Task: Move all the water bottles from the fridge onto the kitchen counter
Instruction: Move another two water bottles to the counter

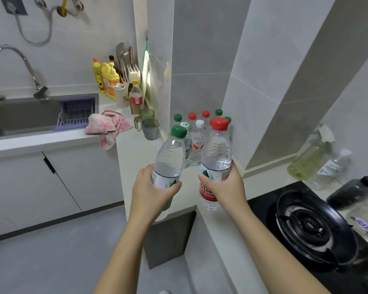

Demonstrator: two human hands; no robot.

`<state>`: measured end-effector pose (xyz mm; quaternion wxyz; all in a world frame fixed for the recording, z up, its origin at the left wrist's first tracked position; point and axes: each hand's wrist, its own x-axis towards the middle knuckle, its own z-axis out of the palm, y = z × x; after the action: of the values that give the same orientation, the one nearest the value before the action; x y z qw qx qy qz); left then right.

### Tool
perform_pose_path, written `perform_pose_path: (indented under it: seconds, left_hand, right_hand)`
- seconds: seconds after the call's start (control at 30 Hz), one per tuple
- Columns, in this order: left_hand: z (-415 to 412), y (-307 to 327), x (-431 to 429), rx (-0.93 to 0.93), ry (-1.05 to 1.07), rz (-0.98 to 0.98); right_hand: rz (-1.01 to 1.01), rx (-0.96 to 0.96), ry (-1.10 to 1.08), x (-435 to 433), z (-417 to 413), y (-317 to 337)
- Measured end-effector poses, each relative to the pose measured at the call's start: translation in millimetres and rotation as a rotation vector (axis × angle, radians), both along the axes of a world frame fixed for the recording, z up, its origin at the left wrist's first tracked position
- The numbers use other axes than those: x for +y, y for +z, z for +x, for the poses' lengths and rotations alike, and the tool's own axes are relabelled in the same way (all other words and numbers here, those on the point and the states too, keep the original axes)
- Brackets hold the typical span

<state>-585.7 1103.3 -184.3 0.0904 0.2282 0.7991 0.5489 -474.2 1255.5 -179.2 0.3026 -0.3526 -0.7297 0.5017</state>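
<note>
The left hand (151, 187) had its fingers (173, 186) curled round the label of a green-capped bottle (170, 158), held upright above the front of the surface (136, 158). Just beyond it, a cluster of bottles (197, 143) stood packed in the corner against the wall. The right hand (227, 187) gripped a red-capped bottle (216, 158) the same way, near the stove (310, 225). Setting both down at once risked toppling the crowded front bottles, or leaving the right one too near the surface's edge.
</note>
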Motion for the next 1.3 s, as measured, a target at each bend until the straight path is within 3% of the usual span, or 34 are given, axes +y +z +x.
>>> perform_pose_path:
  seconds: [0.33, 0.7, 1.0, 1.3]
  left_hand:
    - [-81.4, -58.1, 88.6, -0.181, -0.197, -0.159]
    - [-94.9, -108.1, 141.6, -0.267, -0.211, -0.136]
    - [-97.9, -123.3, 161.7, -0.222, -0.258, -0.077]
    - [-105.7, -158.8, 157.7, -0.096, -0.267, -0.246]
  right_hand:
    - [-0.03, -0.309, -0.107, 78.8, -63.4, -63.9]
    - [-0.105, -0.311, -0.159, 125.7, -85.2, -123.1]
    - [-0.176, -0.236, -0.115, 147.0, -94.5, -142.9]
    - [-0.158, -0.288, -0.116, 157.3, -89.1, -180.0]
